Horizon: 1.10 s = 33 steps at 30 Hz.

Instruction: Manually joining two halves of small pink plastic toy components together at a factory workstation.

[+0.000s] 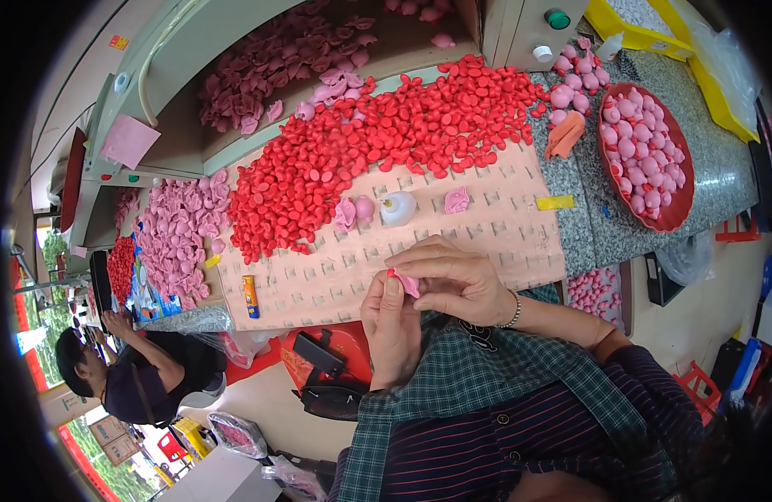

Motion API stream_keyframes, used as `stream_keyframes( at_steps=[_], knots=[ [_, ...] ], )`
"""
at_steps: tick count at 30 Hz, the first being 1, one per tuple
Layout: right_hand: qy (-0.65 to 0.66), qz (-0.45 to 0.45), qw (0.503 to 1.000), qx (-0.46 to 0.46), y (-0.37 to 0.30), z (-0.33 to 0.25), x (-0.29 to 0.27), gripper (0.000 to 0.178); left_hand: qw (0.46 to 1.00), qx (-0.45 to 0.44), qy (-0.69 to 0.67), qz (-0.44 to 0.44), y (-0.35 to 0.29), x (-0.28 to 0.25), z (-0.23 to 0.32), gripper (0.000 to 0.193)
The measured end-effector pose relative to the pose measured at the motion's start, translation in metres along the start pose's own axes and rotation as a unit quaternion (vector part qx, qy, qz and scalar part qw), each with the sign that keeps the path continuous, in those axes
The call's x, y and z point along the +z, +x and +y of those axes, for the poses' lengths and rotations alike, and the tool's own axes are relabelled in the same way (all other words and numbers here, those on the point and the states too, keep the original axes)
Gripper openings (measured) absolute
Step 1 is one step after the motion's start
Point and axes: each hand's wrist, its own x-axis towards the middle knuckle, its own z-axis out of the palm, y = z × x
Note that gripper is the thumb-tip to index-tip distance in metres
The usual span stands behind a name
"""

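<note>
My left hand [392, 322] and my right hand [453, 280] are close together, just in front of the tan board [520, 243] with the little square holes. Both hands are curled up tight around one small pink piece [407, 284]. My left thumb presses on it from below, and my right fingers pinch it from above. A tiny red bit [390, 273] sits at the end of the pink piece, right by my left thumb tip. My right wrist has a bead bracelet [514, 311] on it. On the board, just past my hands, stands a little white bottle [398, 207]. Beside the bottle, on its left, is a round pink ball [364, 207] and a flat pink piece [345, 214]. On the bottle's right lies another flat pink piece [457, 200]. A big pile of small red pieces [378, 142] covers the far part of the board. A pile of pink pieces [173, 234] lies off the board's left end. An orange tube [250, 296] lies on the board's near left corner. Off the board's right end is a red bowl [683, 205] full of pink balls. Another person [135, 368] sits far off to the board's left.
</note>
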Motion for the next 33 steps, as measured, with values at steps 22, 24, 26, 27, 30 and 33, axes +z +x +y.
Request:
stream_keyframes(
  at_steps=[22,24,26,27,30,33],
  knots=[
    [0.013,0.03,0.999,0.002,0.003,-0.004,-0.002,0.039,0.99,-0.072,-0.099,-0.076,0.002,0.009,0.007,0.045],
    [-0.003,0.022,1.0,-0.01,0.003,-0.006,-0.003,0.041,0.995,-0.062,-0.023,-0.069,0.001,0.011,0.009,0.045],
    [-0.012,0.016,1.0,-0.023,0.004,-0.007,-0.003,0.041,0.995,-0.062,-0.035,-0.072,0.0,0.005,0.007,0.045],
    [-0.022,0.011,0.999,-0.033,0.005,-0.008,-0.004,0.041,0.994,-0.065,-0.047,-0.074,-0.001,0.003,0.006,0.045],
    [-0.028,0.001,0.999,-0.045,0.007,-0.01,-0.005,0.043,0.992,-0.057,-0.062,-0.093,-0.001,0.002,0.005,0.045],
    [0.018,0.024,1.0,-0.01,0.004,-0.013,-0.005,0.04,0.996,-0.056,-0.032,-0.066,-0.001,0.014,0.008,0.045]
  ],
)
